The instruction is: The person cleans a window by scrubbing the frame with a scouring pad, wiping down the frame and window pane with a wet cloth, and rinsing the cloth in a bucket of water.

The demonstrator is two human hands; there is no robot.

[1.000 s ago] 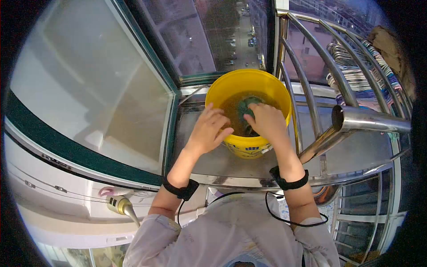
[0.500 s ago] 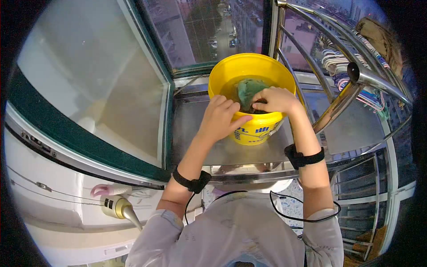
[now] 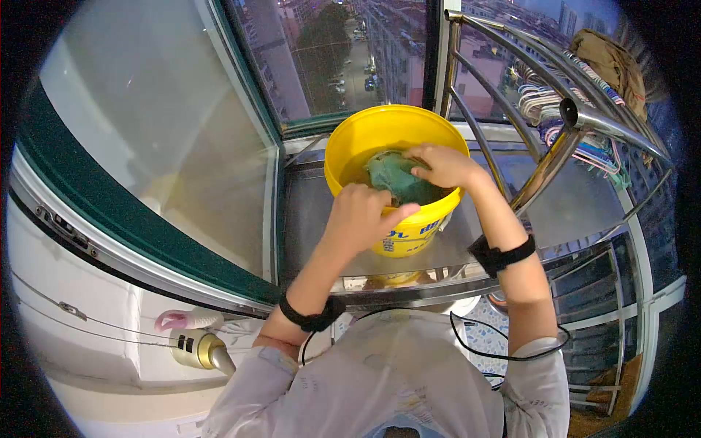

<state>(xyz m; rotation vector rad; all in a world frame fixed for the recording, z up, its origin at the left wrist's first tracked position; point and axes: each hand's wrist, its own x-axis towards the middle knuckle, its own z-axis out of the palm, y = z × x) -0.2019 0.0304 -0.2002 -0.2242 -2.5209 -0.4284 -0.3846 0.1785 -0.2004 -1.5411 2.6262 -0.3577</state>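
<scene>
A yellow bucket [image 3: 343,150] with blue lettering stands on a metal ledge, with murky liquid inside. A green cloth-like item [image 3: 398,177] lies partly in the liquid. My left hand [image 3: 359,219] is at the bucket's near left rim, thumb apart on the outside, the other fingertips bent over the rim and partly hidden inside. Over the right part of the bucket, my right hand [image 3: 444,166] has its fingers apart, reaching to the green item's edge; whether they touch it I cannot tell.
Metal railings [image 3: 544,171] rise on the right, with several hangers [image 3: 544,106] and a brown cloth [image 3: 610,62] behind them. A green-framed window [image 3: 157,146] stands open on the left. The metal ledge [image 3: 310,212] surrounds the bucket. A gold-coloured fitting [image 3: 191,349] is at lower left.
The green item now shows larger and nearer the bucket's front. My right hand has lifted slightly with its fingers spread, while my left hand has stayed by the near rim. The view has shifted.
</scene>
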